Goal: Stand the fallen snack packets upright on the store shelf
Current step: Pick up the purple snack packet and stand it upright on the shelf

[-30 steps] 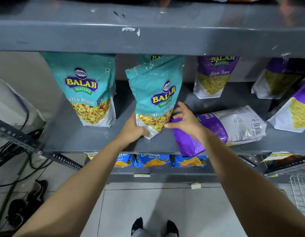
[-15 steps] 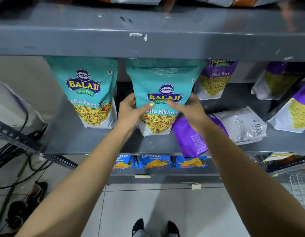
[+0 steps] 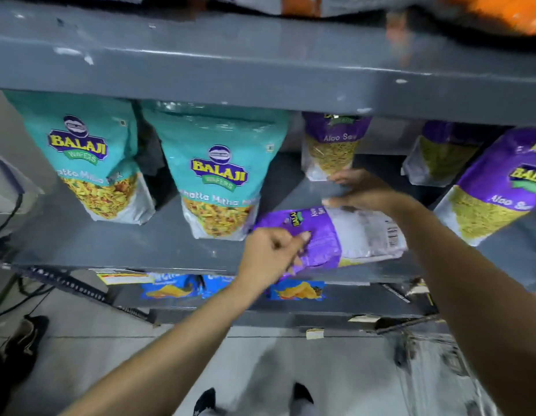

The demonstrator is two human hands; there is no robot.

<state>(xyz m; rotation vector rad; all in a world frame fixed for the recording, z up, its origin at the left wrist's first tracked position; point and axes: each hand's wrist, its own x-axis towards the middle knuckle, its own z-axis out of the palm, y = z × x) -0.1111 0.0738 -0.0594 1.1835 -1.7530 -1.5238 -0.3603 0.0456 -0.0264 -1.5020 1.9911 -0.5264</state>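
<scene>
A purple Aloo Sev packet [image 3: 362, 232] lies flat on its side on the grey shelf [image 3: 110, 244], purple end to the left, white barcode end to the right. My left hand [image 3: 272, 253] pinches its purple end at the shelf's front edge. Fingers apart, my right hand [image 3: 362, 190] rests at the packet's far edge. Just left of the fallen packet, a teal Balaji packet [image 3: 218, 175] stands upright, with a second teal packet [image 3: 89, 157] upright further left.
Purple Aloo Sev packets stand behind [image 3: 332, 145] and to the right [image 3: 494, 199], the right one leaning. The upper shelf board [image 3: 260, 70] hangs low over the packets. Blue snack packets [image 3: 170, 288] sit on the shelf below. A wire basket [image 3: 434, 370] stands at lower right.
Both hands let go of the middle teal packet, which now stands upright, and moved right to the fallen purple packet. The left hand has taken hold of its purple end.
</scene>
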